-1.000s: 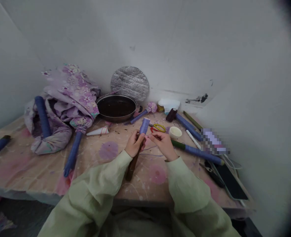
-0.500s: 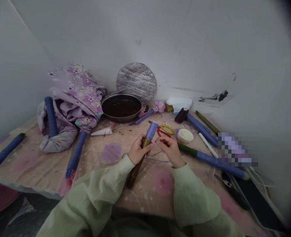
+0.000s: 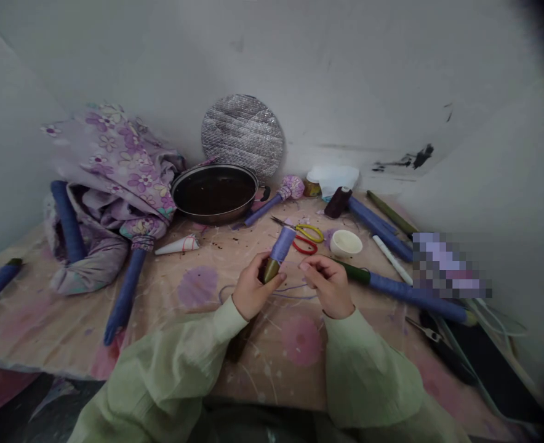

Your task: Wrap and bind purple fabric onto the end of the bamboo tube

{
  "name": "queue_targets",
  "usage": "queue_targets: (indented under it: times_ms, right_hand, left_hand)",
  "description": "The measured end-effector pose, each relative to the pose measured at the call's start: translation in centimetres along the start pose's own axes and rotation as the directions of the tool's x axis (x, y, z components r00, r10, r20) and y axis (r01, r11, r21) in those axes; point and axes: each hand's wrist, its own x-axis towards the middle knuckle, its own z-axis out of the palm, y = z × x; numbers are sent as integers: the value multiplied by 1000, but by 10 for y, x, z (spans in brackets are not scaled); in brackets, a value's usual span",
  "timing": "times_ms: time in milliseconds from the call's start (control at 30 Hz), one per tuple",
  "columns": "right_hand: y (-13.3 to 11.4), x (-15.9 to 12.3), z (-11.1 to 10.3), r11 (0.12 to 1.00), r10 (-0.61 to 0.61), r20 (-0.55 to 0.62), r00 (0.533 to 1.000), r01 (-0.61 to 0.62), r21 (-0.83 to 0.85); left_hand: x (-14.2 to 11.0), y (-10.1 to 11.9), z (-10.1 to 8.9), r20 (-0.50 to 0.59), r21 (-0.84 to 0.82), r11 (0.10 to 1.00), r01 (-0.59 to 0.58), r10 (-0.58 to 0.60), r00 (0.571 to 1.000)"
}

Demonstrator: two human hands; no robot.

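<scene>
My left hand (image 3: 252,290) is closed around a dark stick (image 3: 276,256) whose upper end is wrapped in purple-blue thread. My right hand (image 3: 328,284) sits just to its right, fingers pinched on a thin purple thread (image 3: 295,289) that trails across the table below the stick. Both sleeves are pale green. The stick's lower end is hidden behind my left forearm.
On the table (image 3: 45,320) lie several blue-wrapped sticks (image 3: 405,294), yellow-and-red scissors (image 3: 305,236), a white tape roll (image 3: 346,243), a dark thread spool (image 3: 337,202), a dark pan (image 3: 214,193), a foil disc (image 3: 242,135) and floral cloth (image 3: 110,172). A phone and cables lie far right.
The view has shifted a little. My left hand has slid down the stick, showing more of the wrapped end, and my right hand has drawn the thread slightly to the right.
</scene>
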Motion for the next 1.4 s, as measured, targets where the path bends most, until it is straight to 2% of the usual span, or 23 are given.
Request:
queue_targets:
  times_ms: [233,367,500,600,733,967,1067,1167,1400]
  right_hand:
    - [-7,-12,-1,1000,-14,5,1000,14,18]
    - [-7,-16,-4,999,-34,-10,999,34,11]
    - [-3,-13,-5,999,-22,-44,999,24,30]
    - [0,-10,-3,1000,0,-52,999,1,19]
    - [3,-9,0,999,29,-30,999,-29,13]
    - [7,-8,4,998,55,-16,998,-55,11]
    - [6,-9,6,998,57,-2,998,-57,-9]
    - [4,-11,8,998,62,6,998,-62,-13]
    - [1,-13,9,998,52,-8,999,-52,-16]
  left_hand:
    - [-6,6,2,-12,118,993,-27,29,1000]
    - [-9,9,2,7,117,992,-51,51,999]
    - [-9,8,4,2,-25,999,-24,24,1000]
    - [-8,8,5,-9,-162,986,42,-44,999]
    - [-7,11,6,62,-332,929,162,-150,987]
    - [-5,15,5,182,-491,826,275,-211,960]
    - [-4,17,4,231,-534,783,318,-226,946]
    - [-4,17,3,232,-543,772,331,-241,942]
    - [-3,15,5,147,-472,831,293,-253,956]
